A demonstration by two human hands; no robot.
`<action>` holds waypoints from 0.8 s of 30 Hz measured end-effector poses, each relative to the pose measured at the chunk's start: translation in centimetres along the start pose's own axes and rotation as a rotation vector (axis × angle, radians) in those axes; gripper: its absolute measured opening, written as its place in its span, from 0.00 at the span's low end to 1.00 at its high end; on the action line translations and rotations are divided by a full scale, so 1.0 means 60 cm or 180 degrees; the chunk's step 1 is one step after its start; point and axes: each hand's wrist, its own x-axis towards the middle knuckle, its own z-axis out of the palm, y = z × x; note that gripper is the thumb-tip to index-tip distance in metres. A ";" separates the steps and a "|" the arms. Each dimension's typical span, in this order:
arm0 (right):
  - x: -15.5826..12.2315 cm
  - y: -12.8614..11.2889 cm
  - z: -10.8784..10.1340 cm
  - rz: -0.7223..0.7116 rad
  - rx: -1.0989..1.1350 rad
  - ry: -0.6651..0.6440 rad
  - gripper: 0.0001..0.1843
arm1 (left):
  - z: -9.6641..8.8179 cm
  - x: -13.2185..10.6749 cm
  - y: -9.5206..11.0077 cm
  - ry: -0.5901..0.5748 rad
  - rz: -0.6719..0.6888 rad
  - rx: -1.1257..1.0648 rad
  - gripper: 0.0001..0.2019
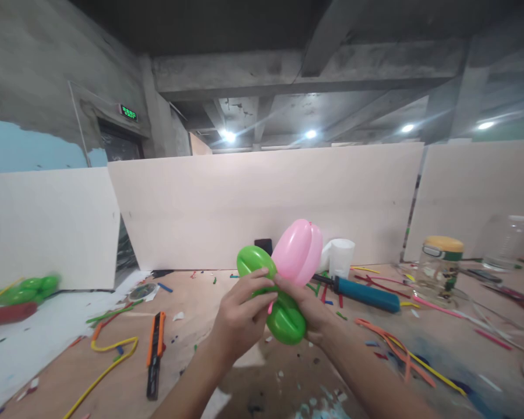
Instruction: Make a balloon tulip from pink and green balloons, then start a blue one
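Note:
Both my hands hold a twisted balloon figure above the table. Its pink petals (297, 251) stand up at the top, and green bubbles (283, 320) sit at the left and below. My left hand (241, 317) is closed, with its fingers pinching the twist between the green bubbles. My right hand (311, 311) is wrapped round the figure from behind and below, with its thumb on the middle joint.
A blue hand pump (363, 293) lies behind the balloon, next to a white cup (341, 257). An orange utility knife (156, 352) and a yellow uninflated balloon (109, 364) lie at the left. A lidded jar (439, 265) stands at the right. White partition boards (262, 203) back the table.

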 end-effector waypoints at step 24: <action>0.005 0.007 -0.001 -0.0789 -0.0278 0.1011 0.22 | -0.002 0.004 0.008 0.0357 -0.1052 0.0475 0.06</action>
